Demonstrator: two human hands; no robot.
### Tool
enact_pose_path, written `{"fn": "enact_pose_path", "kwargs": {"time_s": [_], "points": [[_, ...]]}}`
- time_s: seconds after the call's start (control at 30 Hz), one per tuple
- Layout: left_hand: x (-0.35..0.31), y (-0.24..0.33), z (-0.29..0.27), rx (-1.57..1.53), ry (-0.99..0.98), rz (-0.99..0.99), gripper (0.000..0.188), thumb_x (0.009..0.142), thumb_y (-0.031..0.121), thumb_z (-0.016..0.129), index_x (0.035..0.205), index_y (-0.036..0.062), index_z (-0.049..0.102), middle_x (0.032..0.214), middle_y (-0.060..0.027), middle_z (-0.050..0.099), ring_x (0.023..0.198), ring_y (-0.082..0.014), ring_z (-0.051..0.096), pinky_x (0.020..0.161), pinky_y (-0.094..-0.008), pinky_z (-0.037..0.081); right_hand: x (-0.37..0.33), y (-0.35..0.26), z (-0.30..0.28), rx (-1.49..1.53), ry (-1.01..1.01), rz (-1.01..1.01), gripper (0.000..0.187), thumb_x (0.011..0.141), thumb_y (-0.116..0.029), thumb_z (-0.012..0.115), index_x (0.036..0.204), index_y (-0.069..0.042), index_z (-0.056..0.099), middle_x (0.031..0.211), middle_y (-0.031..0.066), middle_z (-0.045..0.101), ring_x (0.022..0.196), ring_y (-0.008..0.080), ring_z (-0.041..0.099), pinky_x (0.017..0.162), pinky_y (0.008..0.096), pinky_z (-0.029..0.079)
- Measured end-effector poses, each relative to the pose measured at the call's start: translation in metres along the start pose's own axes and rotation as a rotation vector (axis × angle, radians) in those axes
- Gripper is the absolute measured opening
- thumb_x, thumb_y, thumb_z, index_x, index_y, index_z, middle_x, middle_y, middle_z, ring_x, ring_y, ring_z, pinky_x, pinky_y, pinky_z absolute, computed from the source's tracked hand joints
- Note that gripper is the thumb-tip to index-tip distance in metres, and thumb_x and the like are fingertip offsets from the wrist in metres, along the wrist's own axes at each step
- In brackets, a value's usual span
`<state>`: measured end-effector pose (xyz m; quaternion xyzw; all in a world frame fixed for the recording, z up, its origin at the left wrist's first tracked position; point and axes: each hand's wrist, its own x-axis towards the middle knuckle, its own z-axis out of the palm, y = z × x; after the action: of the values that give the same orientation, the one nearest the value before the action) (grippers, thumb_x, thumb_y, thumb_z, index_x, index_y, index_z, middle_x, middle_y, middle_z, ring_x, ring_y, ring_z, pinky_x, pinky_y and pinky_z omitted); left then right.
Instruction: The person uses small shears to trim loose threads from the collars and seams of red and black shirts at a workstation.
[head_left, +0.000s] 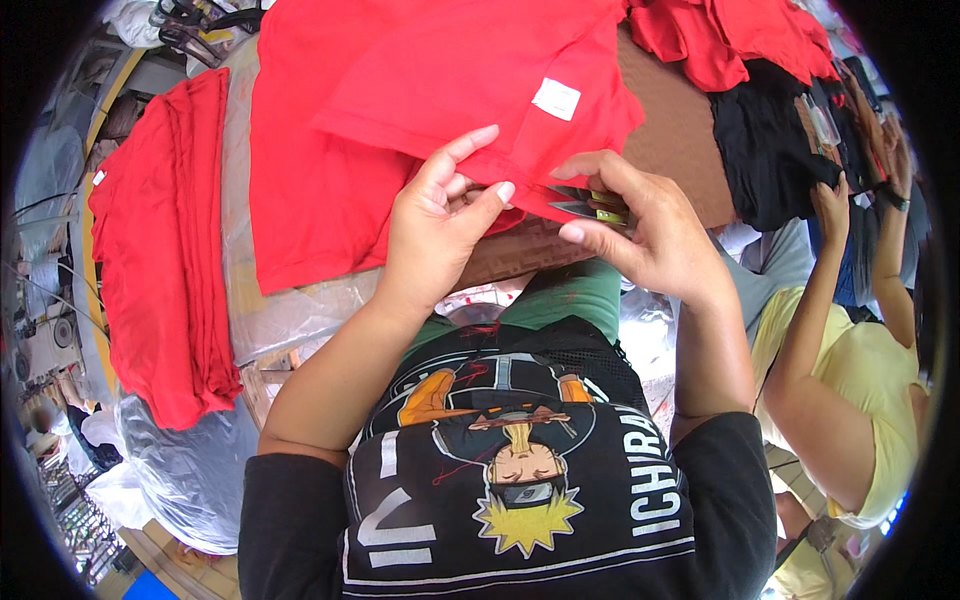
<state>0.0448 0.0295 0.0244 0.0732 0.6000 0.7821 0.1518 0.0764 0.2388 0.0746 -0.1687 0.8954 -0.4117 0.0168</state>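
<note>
A red garment (400, 80) with a white label (556, 99) lies spread before me. My left hand (440, 225) is at its near edge, with the index finger raised and the other fingers curled at the cloth by the thumb. Just to the right, my right hand (650, 215) is closed around small thread snips (600, 205) with yellow-green handles. Their dark blades are parted and point left, towards the cloth edge beside my left thumb. Part of the near edge is hidden behind my left hand.
A folded stack of red cloth (165, 250) hangs over a plastic-wrapped surface at left. Brown padded cover (670, 130) shows on the table. At right, a co-worker in yellow (850, 390) handles black cloth (765, 150). More red garments (740, 40) lie at the far right.
</note>
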Motion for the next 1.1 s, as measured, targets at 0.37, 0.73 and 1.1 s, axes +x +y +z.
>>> {"fn": "enact_pose_path", "kwargs": {"time_s": [0.37, 0.73, 1.1], "points": [[-0.002, 0.005, 0.001, -0.067, -0.034, -0.032, 0.046, 0.090, -0.002, 0.062, 0.134, -0.0012, 0.047, 0.106, -0.0111, 0.067, 0.094, -0.0085, 0.062, 0.084, -0.0226, 0.051, 0.014, 0.013, 0.026, 0.014, 0.229, -0.131, 0.023, 0.078, -0.010, 0.074, 0.098, -0.005, 0.065, 0.087, 0.0088, 0.065, 0.076, 0.0246, 0.068, 0.064, 0.0322, 0.053], [-0.011, 0.004, 0.012, 0.322, -0.103, 0.166, 0.039, 0.091, 0.001, 0.060, 0.129, 0.0006, 0.054, 0.109, -0.0098, 0.067, 0.097, -0.0135, 0.063, 0.085, -0.0288, 0.050, 0.015, 0.011, 0.028, -0.157, 0.302, -0.149, 0.032, 0.071, -0.008, 0.077, 0.100, -0.007, 0.064, 0.088, 0.0117, 0.066, 0.078, 0.0286, 0.067, 0.068, 0.0338, 0.054], [-0.035, -0.002, -0.017, 1.348, 0.010, 0.724, 0.028, 0.079, 0.015, 0.070, 0.106, 0.0104, 0.068, 0.113, -0.0020, 0.061, 0.102, -0.0242, 0.058, 0.084, -0.0368, 0.046, 0.006, 0.004, -0.118, -0.816, -0.275, 0.333, 0.034, 0.072, -0.012, 0.075, 0.101, 0.000, 0.063, 0.071, 0.0182, 0.061, 0.065, 0.0297, 0.062, 0.060, 0.0387, 0.045]]}}
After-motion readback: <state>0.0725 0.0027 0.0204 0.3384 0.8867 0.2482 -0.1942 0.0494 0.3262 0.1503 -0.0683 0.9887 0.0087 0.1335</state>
